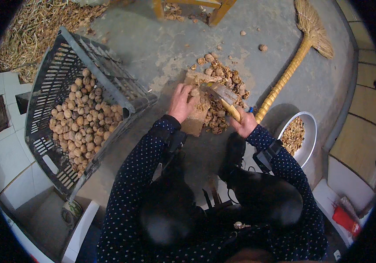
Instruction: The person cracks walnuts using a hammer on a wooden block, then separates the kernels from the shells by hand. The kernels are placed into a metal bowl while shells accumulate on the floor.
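My left hand (182, 102) rests at a brick-like block (192, 126), its fingertips around a walnut (194, 92) on top. My right hand (245, 123) grips the wooden handle of a tool with a broad metal head (224, 94), perhaps a hatchet or cleaver. That head is just right of the walnut, over the block's edge. Cracked walnut shells (216, 115) lie heaped along the block's right side and beyond it. A black plastic crate (50, 164) on my left holds many whole walnuts (82, 120). To my right, a round metal bowl (310, 146) contains walnut kernel pieces (293, 135).
A straw broom (284, 77) lies on the concrete floor beyond my right hand. The legs of a wooden stool (219, 14) stand at the top. Dry plant stalks (27, 36) are piled at the upper left. One walnut (262, 48) lies loose near the broom.
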`<action>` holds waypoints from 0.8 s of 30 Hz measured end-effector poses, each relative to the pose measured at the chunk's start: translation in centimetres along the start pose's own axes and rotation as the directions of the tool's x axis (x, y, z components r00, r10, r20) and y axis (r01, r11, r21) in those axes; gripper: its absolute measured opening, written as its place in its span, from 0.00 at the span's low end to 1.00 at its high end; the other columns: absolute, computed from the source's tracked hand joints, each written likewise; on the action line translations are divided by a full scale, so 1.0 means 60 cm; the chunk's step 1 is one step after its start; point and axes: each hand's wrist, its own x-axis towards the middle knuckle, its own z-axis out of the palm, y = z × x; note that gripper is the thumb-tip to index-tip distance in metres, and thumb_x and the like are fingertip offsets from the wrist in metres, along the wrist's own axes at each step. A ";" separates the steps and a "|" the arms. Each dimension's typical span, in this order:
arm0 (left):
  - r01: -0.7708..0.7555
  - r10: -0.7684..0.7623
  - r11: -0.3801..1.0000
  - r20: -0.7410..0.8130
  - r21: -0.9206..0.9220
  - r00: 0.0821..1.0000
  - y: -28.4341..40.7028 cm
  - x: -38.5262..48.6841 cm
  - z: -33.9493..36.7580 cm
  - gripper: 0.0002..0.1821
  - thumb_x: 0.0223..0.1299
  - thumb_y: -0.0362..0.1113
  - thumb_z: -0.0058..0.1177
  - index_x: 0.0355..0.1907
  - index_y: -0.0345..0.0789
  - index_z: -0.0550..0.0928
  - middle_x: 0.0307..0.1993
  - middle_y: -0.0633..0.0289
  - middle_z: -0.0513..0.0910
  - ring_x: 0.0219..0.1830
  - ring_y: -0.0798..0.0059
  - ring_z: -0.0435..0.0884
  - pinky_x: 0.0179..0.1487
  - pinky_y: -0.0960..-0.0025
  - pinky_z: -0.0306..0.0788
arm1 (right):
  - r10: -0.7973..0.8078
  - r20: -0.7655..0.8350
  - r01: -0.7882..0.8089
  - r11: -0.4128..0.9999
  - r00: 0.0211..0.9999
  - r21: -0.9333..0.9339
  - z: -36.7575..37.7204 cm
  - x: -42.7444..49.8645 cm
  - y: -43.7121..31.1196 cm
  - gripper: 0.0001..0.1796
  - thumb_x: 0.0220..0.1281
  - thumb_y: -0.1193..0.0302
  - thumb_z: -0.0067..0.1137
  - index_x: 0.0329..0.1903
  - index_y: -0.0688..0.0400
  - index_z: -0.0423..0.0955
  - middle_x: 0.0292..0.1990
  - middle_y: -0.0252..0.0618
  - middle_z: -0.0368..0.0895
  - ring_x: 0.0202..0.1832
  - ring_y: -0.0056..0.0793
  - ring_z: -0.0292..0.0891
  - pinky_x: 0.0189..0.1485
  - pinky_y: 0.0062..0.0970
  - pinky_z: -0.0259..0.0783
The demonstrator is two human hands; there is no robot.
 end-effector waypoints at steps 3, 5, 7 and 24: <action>-0.100 0.100 0.994 -0.009 0.037 0.995 0.003 -0.007 -0.005 0.18 0.52 0.31 0.59 0.47 0.34 0.74 0.41 0.55 0.74 0.44 0.57 0.75 0.46 0.62 0.71 | 0.047 0.005 -0.047 0.999 0.999 0.014 0.003 -0.001 -0.003 0.10 0.58 0.67 0.55 0.37 0.57 0.67 0.21 0.48 0.74 0.25 0.46 0.77 0.28 0.36 0.71; -0.111 0.110 0.993 0.020 0.050 0.994 0.004 -0.008 -0.008 0.18 0.52 0.31 0.59 0.47 0.34 0.73 0.40 0.55 0.74 0.43 0.58 0.75 0.45 0.62 0.71 | 0.052 0.013 -0.053 0.998 0.999 0.023 0.004 -0.001 -0.004 0.10 0.58 0.67 0.55 0.37 0.57 0.67 0.21 0.48 0.74 0.25 0.45 0.77 0.28 0.36 0.71; -0.071 0.068 0.996 0.058 0.046 0.996 0.004 -0.007 -0.007 0.19 0.51 0.30 0.60 0.46 0.33 0.72 0.39 0.55 0.73 0.41 0.58 0.74 0.44 0.63 0.70 | 0.055 0.029 -0.055 0.998 0.998 0.033 0.003 -0.002 -0.004 0.09 0.58 0.67 0.55 0.37 0.57 0.67 0.20 0.47 0.74 0.24 0.44 0.77 0.28 0.36 0.71; 0.114 -0.112 0.993 0.050 -0.042 0.992 0.003 -0.005 0.008 0.25 0.45 0.29 0.64 0.46 0.34 0.67 0.34 0.58 0.72 0.35 0.66 0.71 0.40 0.66 0.69 | -0.063 -0.036 0.065 0.995 0.997 0.075 -0.013 0.003 -0.016 0.11 0.57 0.67 0.56 0.40 0.57 0.68 0.19 0.48 0.72 0.24 0.47 0.75 0.28 0.36 0.70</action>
